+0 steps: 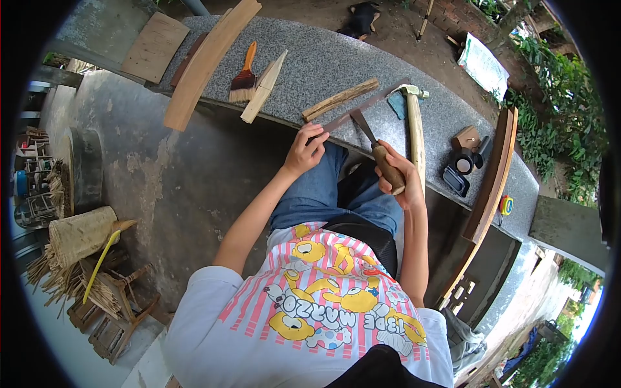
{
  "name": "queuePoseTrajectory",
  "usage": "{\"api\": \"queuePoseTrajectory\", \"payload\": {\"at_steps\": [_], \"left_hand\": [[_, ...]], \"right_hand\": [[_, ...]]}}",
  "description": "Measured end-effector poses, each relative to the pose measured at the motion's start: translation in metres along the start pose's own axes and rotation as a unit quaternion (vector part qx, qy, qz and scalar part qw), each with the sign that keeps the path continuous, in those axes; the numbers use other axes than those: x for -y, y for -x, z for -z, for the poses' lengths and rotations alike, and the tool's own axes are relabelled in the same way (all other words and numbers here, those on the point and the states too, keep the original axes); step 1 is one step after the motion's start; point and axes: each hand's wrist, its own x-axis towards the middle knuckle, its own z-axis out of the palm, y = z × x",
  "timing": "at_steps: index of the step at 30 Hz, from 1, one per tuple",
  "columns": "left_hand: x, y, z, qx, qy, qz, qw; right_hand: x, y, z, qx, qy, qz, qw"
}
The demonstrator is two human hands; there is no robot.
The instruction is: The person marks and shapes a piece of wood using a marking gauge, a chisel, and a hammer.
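- Head view: the speckled stone bench [317, 71] spans the upper part, its near edge above the person's lap. A tool slipping off that edge would probably land on the legs.
- The hammer [415, 129] lies with its head away from the person and its long handle running back to the near edge, just beside the right wrist. A careless swing of that forearm could knock it.
- The flat dark bar [376, 99] slants across the near edge, from the left hand [306, 152] away and rightward to the hammer head. Thumb and fingers are closed on its near end; a loose pinch there might let it twist or slide.
- The chisel [363, 127] is over the bench's near edge, its wooden handle wrapped in the right hand [397, 174]. Its blade points away and leftward, its long axis roughly square to the bar. Whether the edge touches the bar, I cannot tell. Too much push could send the blade skidding towards the left fingers.
- The small blue-grey piece [396, 107] sits near the bar's far end, by the hammer head; a bump could shift it.
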Motion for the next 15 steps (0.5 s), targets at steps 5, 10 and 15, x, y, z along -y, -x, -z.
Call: {"api": "queuePoseTrajectory", "payload": {"at_steps": [5, 10, 15], "left_hand": [[0.0, -0.001, -0.001, -0.003, -0.001, -0.001, 1.0], [0.0, 0.001, -0.002, -0.004, -0.003, 0.004, 1.0], [0.001, 0.002, 0.0, 0.001, -0.004, -0.001, 1.0]], "right_hand": [[0.004, 0.003, -0.001, 0.02, 0.033, -0.024, 0.999], [0.004, 0.006, -0.011, 0.024, 0.062, -0.037, 0.997], [0.004, -0.002, -0.001, -0.005, 0.002, 0.008, 1.0]]}}
